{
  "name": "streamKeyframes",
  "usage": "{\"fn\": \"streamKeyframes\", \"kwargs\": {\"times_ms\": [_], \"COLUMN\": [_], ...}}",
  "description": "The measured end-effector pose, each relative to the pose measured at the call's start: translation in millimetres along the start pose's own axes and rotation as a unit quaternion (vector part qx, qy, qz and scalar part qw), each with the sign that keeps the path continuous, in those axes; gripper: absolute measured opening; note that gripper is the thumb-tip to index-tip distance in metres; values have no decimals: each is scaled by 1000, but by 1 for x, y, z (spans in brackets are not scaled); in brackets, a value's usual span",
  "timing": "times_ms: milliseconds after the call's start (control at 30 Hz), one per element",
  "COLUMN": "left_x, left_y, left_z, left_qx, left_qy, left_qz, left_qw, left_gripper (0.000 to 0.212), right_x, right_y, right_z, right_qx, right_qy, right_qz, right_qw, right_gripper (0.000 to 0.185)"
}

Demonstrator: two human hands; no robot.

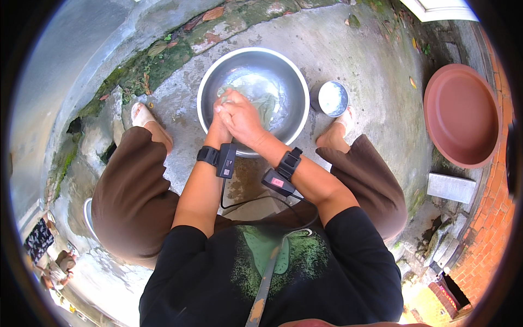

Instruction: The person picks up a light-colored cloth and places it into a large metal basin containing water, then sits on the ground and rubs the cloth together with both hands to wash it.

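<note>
Between my feet stands a wide stainless-steel basin [286,122] on the concrete ground. Over its left part, my left hand [220,122] and my right hand [244,118] are pressed together around part of a wet, pale green cloth [265,107]. The rest of that cloth trails inside the basin to the right of the hands. My right hand lies over my left and partly hides it. Just right of the basin is a small round metal pot [333,99], its inside bright with glare.
A reddish-brown plastic tub [461,116] rests at the right, above a pale rectangular slab [451,188]. Mossy, broken stone edging [163,61] with leaves runs along the upper left. A person [57,272] is far off at the lower left. Cables hang between my wrist devices.
</note>
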State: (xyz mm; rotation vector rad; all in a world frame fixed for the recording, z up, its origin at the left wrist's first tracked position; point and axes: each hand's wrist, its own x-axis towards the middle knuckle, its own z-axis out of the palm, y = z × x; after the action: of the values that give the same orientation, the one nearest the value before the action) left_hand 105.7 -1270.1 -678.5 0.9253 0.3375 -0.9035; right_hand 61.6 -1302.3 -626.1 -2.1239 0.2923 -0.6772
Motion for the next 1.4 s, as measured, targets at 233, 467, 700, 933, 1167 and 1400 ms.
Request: {"fn": "streamKeyframes", "kwargs": {"times_ms": [233, 467, 700, 933, 1167, 1400], "left_x": [-1, 12, 5, 11, 14, 11], "left_y": [5, 47, 64, 72, 37, 23], "left_z": [42, 21, 24, 9, -3, 16], "left_qx": [-43, -21, -36, -75, -143, -150], "left_qy": [75, -44, -158, -193, -149, -112], "left_qz": [-71, 20, -41, -28, -93, -108], "left_qw": [994, 999, 986, 978, 974, 976], "left_gripper": [29, 35, 40, 43, 43, 40], "right_x": [-3, 8, 9, 20, -16, -58], "right_y": [98, 65, 80, 59, 118, 192], "right_z": [-48, -78, -99, -100, -113, -151], "right_qx": [-139, 343, 372, 519, -53, -191], "right_qy": [-35, -24, -27, 76, 149, 211], "right_qz": [212, 356, 352, 347, 326, 443], "right_qw": [967, 869, 859, 778, 932, 850], "right_gripper": [21, 22, 14, 13, 16, 54]}}
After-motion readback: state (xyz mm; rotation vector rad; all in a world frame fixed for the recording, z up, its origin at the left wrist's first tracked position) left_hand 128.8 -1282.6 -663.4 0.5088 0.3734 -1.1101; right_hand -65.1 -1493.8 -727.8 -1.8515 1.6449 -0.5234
